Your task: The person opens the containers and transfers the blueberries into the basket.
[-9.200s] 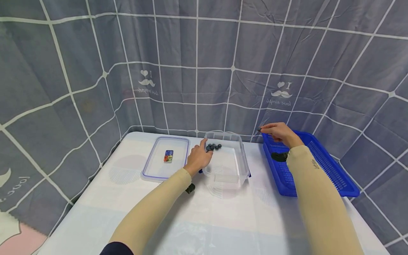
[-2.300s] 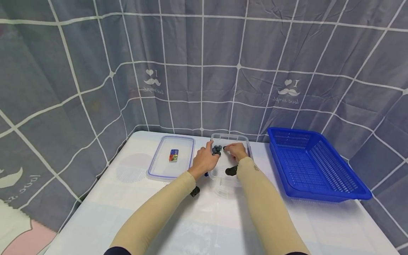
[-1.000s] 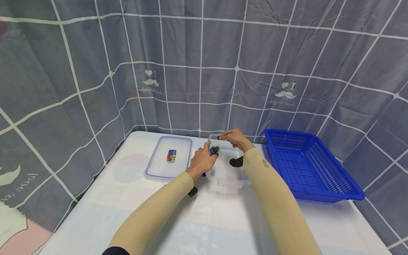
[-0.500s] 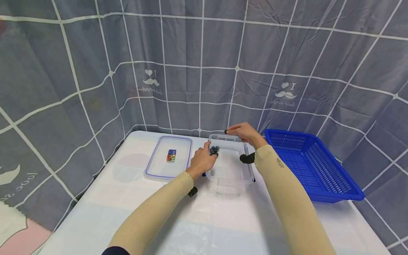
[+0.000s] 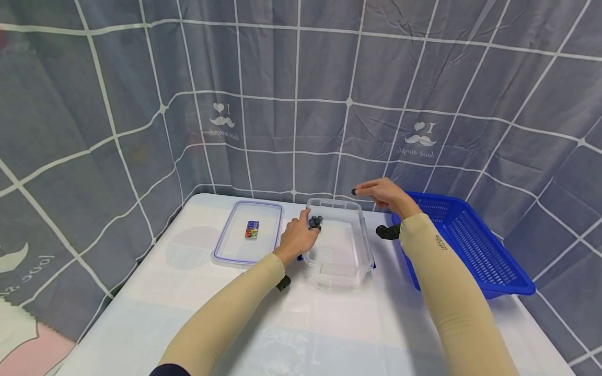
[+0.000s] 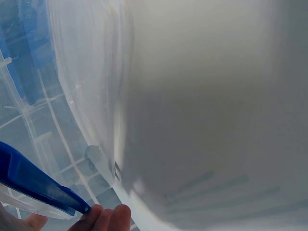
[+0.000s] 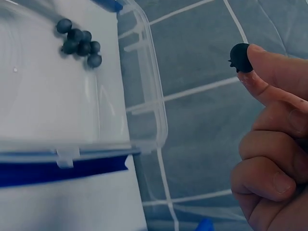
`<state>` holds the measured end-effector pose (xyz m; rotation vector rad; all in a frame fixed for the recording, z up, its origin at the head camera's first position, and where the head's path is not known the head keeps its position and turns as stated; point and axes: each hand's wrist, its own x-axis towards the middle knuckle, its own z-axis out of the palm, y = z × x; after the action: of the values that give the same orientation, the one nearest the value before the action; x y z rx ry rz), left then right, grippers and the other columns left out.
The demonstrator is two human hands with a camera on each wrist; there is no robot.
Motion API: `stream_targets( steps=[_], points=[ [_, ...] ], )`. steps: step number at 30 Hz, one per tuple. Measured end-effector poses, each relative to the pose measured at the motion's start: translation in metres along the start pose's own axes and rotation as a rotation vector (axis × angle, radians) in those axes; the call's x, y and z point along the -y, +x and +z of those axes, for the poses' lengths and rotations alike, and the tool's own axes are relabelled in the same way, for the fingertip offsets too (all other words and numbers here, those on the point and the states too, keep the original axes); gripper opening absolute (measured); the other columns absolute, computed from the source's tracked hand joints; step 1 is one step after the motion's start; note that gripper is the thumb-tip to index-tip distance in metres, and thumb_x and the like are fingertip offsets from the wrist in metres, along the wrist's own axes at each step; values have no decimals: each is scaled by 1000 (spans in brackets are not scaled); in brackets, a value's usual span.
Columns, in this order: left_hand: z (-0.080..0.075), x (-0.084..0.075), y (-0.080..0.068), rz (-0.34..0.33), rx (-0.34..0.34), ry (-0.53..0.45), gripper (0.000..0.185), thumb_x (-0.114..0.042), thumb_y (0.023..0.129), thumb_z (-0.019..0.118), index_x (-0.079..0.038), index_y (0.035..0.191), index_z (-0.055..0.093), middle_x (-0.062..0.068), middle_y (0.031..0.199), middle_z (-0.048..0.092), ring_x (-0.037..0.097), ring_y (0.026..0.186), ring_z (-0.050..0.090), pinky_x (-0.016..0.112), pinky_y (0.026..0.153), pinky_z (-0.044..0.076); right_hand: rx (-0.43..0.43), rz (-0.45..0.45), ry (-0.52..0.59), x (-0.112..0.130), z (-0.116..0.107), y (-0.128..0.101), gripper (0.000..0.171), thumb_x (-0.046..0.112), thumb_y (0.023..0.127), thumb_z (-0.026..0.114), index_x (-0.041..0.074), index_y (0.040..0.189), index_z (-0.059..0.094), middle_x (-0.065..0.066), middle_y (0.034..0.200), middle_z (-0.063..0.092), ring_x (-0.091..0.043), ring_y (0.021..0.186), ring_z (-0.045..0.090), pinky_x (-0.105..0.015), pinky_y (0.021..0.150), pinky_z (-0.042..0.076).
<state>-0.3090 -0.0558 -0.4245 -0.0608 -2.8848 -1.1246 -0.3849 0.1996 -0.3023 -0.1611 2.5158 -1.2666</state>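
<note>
1. My right hand (image 5: 383, 193) hangs above the far right corner of the clear rectangular plastic container (image 5: 350, 261), its fingers (image 7: 269, 72) pinching one small dark blue berry (image 7: 239, 57).
2. My left hand (image 5: 296, 237) rests on the container's left rim, at about 9 o'clock from its middle; the fingers curl over the wall, gripping it.
3. A cluster of dark blue berries (image 5: 314, 222) lies in the container's far left corner.
4. On the white bench (image 5: 301, 324), the blue-rimmed clear lid (image 5: 230, 245) sits at 9 o'clock of the container, the blue slotted plastic basket (image 5: 475, 250) at 3 o'clock.
</note>
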Motion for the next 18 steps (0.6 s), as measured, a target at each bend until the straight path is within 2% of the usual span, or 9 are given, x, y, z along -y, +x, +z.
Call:
stream_targets(
  steps=[7,18],
  points=[
    [0,0,0,1,4,-6,67,-40,97,50,-28,159,28,21,140,51,37,126,53,55,91,48,4,18,-12,-17,-21,-9,54,32,98,66,8,144,55,8,51,33,-11,45,27,-28,51,30],
    [1,3,1,15,8,-14,66,-41,99,49,-27,160,27,20,141,51,37,126,53,56,90,49,-7,89,14,-50,-53,-23,61,33,99,65,7,150,47,8,52,31,-10,45,26,-29,53,30]
  ],
)
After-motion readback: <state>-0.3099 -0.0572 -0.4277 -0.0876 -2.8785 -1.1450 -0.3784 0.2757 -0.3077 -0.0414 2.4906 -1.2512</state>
